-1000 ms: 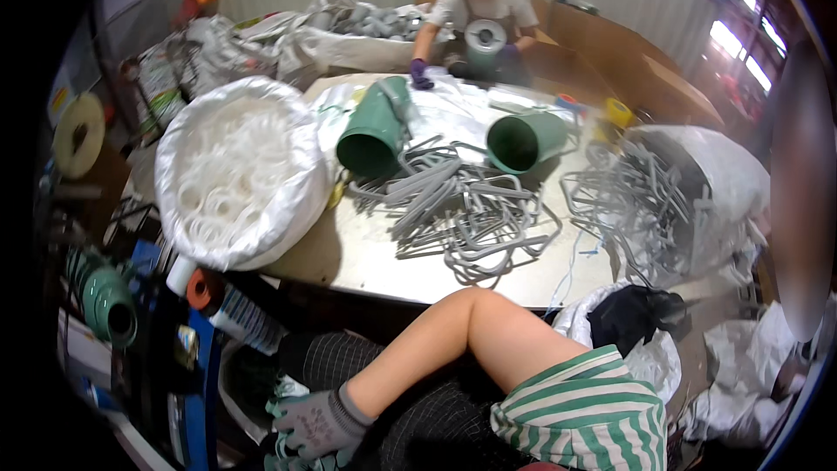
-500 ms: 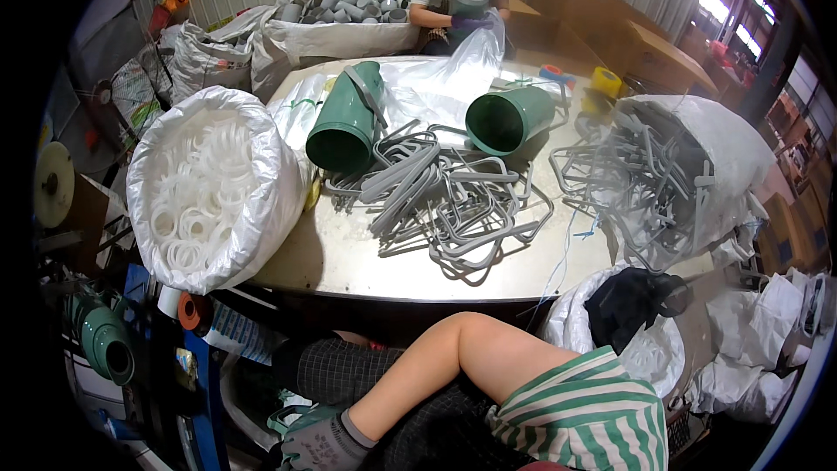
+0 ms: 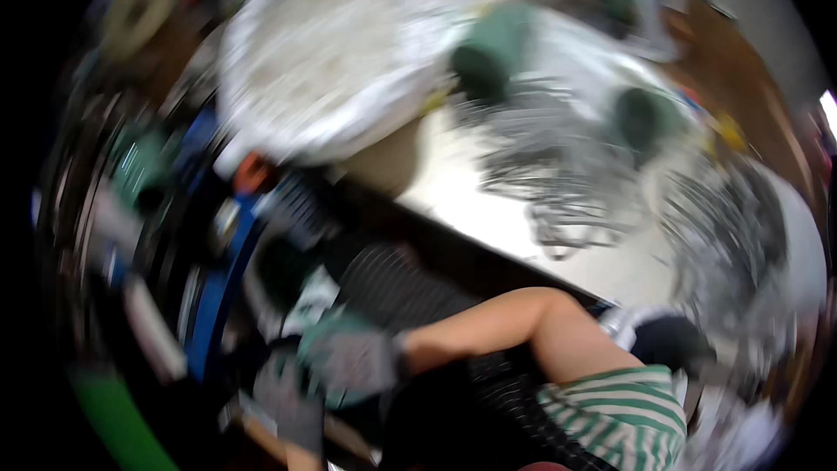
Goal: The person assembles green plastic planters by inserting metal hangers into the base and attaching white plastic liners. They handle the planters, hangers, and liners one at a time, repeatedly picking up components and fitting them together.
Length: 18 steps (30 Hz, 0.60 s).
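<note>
Motion blur smears the whole view. My right hand (image 3: 353,362), in a grey glove, reaches across my lap to the lower left. It lies against a green thing (image 3: 340,323) whose shape I cannot make out. Beside it is my left hand (image 3: 288,397), also in a grey glove, its forearm coming up from the lower edge. The fingers of both hands are smeared, so their grip is unclear. Whether the left hand touches the green thing cannot be told.
On the table (image 3: 462,201) lie a heap of grey bent handles (image 3: 558,166) and two green cylinders, one near the white sack of pale rings (image 3: 323,44). A clear bag of grey handles (image 3: 724,227) sits at the right. A blue upright bar (image 3: 222,283) stands left of my hands.
My view has swung left and down, so the table now appears tilted at upper right. My left hand has come into view beside the right one.
</note>
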Motion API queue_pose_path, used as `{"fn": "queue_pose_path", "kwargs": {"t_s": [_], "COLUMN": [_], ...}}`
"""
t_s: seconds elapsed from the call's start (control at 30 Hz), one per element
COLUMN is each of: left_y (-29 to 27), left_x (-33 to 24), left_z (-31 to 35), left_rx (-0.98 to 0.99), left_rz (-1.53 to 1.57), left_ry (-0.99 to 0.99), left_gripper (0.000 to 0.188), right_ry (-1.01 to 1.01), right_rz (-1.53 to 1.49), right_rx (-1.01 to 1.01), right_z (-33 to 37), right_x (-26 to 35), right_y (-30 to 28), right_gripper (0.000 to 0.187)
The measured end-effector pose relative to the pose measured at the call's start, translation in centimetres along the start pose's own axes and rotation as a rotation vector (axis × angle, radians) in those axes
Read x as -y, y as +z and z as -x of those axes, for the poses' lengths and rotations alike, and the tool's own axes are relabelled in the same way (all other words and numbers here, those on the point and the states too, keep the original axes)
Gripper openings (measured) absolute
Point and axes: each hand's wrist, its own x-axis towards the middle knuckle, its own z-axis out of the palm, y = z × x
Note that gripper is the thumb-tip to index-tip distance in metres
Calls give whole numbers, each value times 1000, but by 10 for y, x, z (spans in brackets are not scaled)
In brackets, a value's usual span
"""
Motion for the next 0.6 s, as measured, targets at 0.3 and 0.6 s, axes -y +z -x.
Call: {"fn": "queue_pose_path", "kwargs": {"t_s": [0.3,0.6], "left_y": [81,83], "left_x": [-74,-12], "left_z": [-5,-55], "left_rx": [-466,-195], "left_rz": [455,855], "left_ry": [266,153], "left_gripper": [43,45], "right_ry": [638,1322], "right_rz": [52,-696], "right_rx": [354,290], "right_z": [29,82], "right_x": [3,8], "right_y": [-195,-199], "right_gripper": [123,107]}}
